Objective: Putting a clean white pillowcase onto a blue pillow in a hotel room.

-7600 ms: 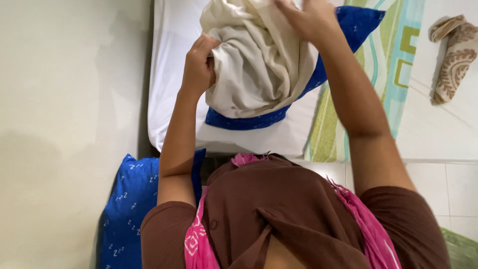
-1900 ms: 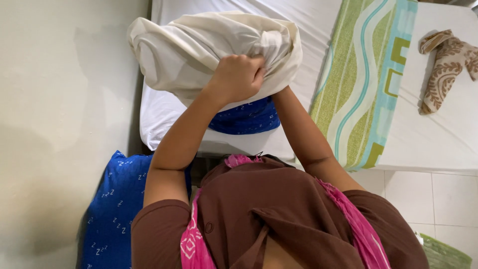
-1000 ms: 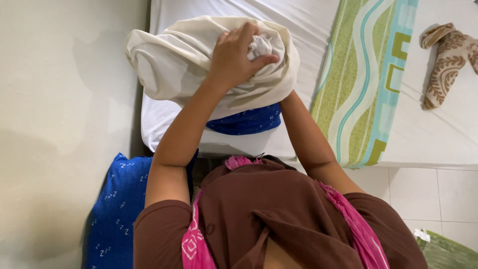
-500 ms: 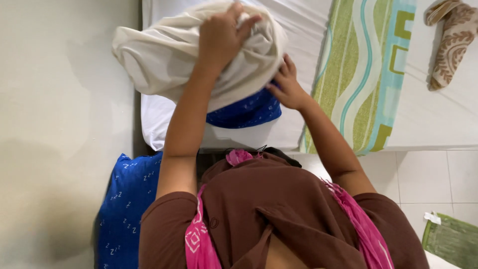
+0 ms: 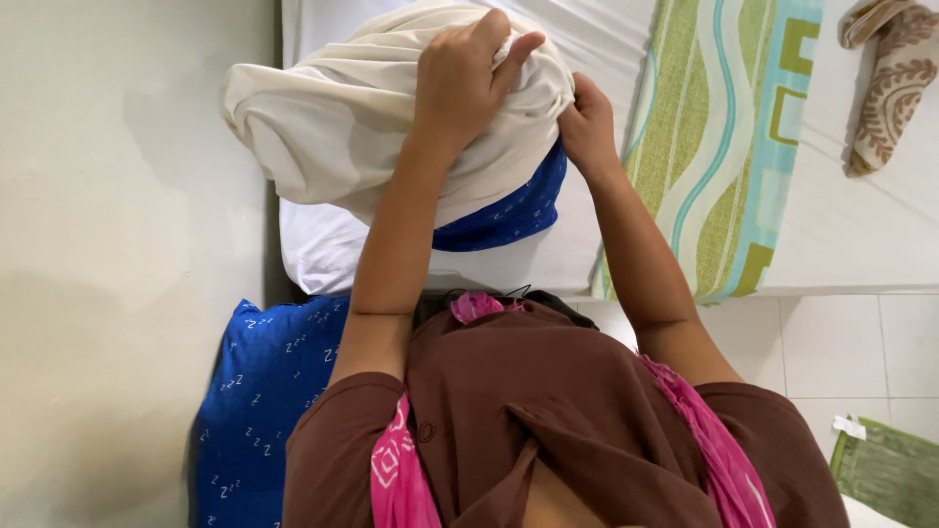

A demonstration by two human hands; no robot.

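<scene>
Beside hands [image 5: 528,98] gripping pillowcase [image 5: 333,127]: striped sheet [image 5: 724,137].

A brown short-sleeved top [image 5: 548,411] and a pink patterned scarf [image 5: 401,479] are worn; forearms bare.

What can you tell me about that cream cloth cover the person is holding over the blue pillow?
The cream cover looks like thin, soft, plain cloth, creased and bunched. It drapes over most of a blue pillow standing on the white bed, leaving a blue strip showing at the bottom. The left hand grips its gathered top; the right hand pinches its edge beside the pillow.
</scene>
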